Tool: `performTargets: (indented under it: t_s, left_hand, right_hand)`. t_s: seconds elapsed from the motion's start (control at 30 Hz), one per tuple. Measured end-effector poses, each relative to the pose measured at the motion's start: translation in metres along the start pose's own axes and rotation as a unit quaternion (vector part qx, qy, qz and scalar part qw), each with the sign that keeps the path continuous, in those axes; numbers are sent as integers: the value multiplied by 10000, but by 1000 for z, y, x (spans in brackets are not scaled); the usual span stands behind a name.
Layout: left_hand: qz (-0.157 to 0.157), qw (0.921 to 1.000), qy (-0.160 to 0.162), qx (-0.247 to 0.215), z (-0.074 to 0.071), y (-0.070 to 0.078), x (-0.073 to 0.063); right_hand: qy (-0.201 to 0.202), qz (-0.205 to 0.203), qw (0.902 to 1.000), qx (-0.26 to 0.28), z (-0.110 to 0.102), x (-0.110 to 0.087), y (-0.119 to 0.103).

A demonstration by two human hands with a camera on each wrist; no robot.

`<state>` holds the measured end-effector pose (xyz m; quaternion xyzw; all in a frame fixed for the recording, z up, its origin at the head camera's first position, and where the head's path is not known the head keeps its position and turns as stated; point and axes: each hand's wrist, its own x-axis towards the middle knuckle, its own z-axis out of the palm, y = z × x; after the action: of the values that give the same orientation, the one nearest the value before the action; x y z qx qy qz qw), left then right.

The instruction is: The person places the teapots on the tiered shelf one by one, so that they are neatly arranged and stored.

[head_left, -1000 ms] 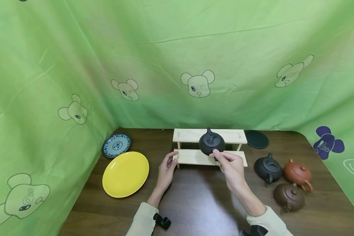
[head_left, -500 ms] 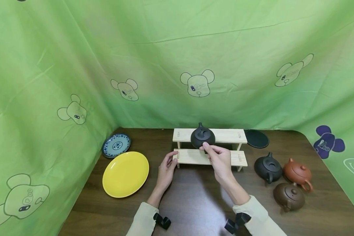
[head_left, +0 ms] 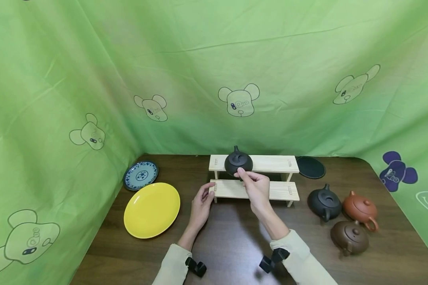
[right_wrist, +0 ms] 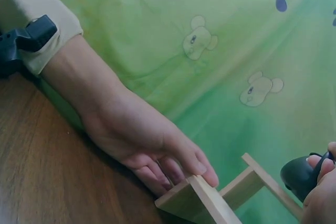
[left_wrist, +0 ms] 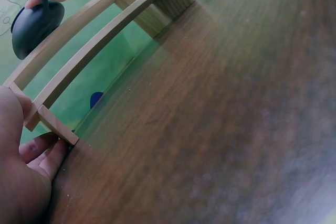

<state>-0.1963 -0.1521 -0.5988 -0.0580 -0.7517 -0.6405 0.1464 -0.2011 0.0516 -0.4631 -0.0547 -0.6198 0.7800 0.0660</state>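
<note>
A small black teapot (head_left: 238, 160) hangs at the left half of the two-tier wooden shelf (head_left: 274, 163), overlapping its upper board in the head view. My right hand (head_left: 258, 191) pinches it by the handle, its spout pointing away from me. In the left wrist view the teapot (left_wrist: 34, 27) shows close over the upper board, with fingers curled through the handle loop. My left hand (head_left: 201, 206) grips the left end of the lower board. In the right wrist view that left hand (right_wrist: 152, 135) has its thumb at the board's edge, other fingers by the leg.
Right of the shelf stand a second black teapot (head_left: 324, 202), a reddish-orange teapot (head_left: 358, 207) and a brown teapot (head_left: 349, 237). A dark round plate (head_left: 311, 168) lies behind them. On the left are a yellow plate (head_left: 151, 210) and a blue patterned plate (head_left: 141, 175). Green cloth (head_left: 185, 134) surrounds the table.
My right hand has carried the black teapot left and slightly back, from over the shelf's middle to the left part of its upper board. The left hand has stayed on the lower board.
</note>
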Motion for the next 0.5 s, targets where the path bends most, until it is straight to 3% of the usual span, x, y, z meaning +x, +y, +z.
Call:
performTargets:
  t_s: [0.13,0.2,0.5]
  left_hand:
    - [-329,9994,-48,-81,-1,-11,3]
    - [-298,9995,-88,-72,-2,-14,4]
    - [-548,9981,-134,-243,-2,-11,4]
  right_hand:
    - [131,-65,9999,47,8,3,4]
    - [193,-68,9998,60,12,4,5]
    - [346,-84,9993,117,29,7,7]
